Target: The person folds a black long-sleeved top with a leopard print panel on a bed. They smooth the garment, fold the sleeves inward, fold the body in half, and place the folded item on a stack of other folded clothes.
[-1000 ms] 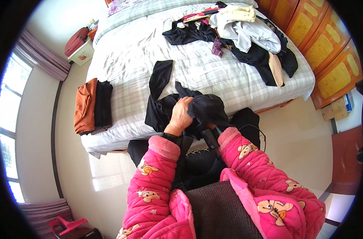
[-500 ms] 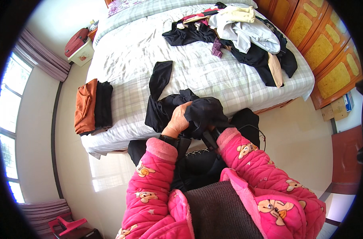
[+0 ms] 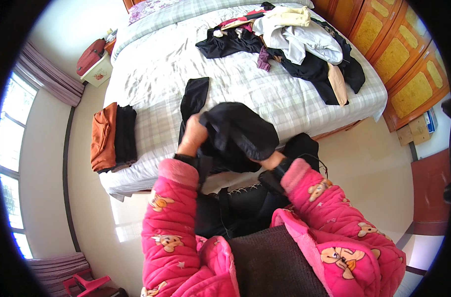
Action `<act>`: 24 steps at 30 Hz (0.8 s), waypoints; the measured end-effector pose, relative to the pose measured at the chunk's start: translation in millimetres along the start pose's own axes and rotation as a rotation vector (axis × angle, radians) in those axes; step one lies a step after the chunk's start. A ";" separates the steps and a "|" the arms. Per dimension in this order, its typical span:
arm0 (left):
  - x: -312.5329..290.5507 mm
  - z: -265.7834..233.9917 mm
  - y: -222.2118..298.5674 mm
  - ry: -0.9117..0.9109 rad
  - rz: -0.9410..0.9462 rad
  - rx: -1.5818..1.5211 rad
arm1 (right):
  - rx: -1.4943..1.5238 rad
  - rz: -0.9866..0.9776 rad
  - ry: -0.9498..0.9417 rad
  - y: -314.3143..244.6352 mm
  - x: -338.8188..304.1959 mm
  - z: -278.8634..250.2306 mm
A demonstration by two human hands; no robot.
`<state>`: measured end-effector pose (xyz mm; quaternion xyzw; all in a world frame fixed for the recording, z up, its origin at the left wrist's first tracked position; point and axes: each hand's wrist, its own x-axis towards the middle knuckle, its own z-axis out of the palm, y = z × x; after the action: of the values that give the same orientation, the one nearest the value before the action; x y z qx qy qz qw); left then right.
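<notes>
A black garment [image 3: 240,129] is bunched up between my hands at the near edge of the bed. One long, narrow leg or sleeve of it [image 3: 195,94] stretches away over the bedspread. My left hand [image 3: 194,134], a little blurred, is closed on the cloth's left side. At the lower right of the bundle, my right hand [image 3: 272,161] reaches into or under the cloth, which covers its fingers. The garment's middle bulges upward between the two hands.
Folded orange and black clothes [image 3: 104,136] lie at the bed's left corner. A loose heap of clothes [image 3: 304,44] covers the far right of the bed [image 3: 151,74]. Wooden cabinets [image 3: 399,64] stand along the right, and a red bag [image 3: 91,57] rests on a white box at the left.
My left hand has moved left and up with its part of the black garment. My right hand has shifted slightly right, and the bundle is now wider and lifted higher.
</notes>
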<state>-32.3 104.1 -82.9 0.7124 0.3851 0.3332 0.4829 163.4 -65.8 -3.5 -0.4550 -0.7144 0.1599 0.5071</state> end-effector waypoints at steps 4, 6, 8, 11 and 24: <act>61.8 -90.7 -29.5 0.108 -0.125 -0.330 | -0.100 -0.136 -0.166 37.6 1.7 -89.7; 72.2 -128.1 -24.9 0.206 -0.303 -0.323 | -0.364 -0.091 -0.034 54.3 5.3 -158.0; 80.4 -156.0 -8.8 0.304 -0.481 -0.314 | -0.482 -0.130 0.065 70.4 15.8 -221.6; 66.8 -178.8 1.2 0.253 -0.550 -0.130 | 0.463 0.473 0.306 101.3 41.2 -272.1; -39.6 -149.3 -93.3 0.679 -0.665 -0.213 | 0.377 0.759 0.142 157.7 76.5 -199.9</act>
<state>-198.9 156.2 -128.6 0.3486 0.6914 0.4119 0.4804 408.8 34.1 18.9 -0.5946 -0.4181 0.4312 0.5345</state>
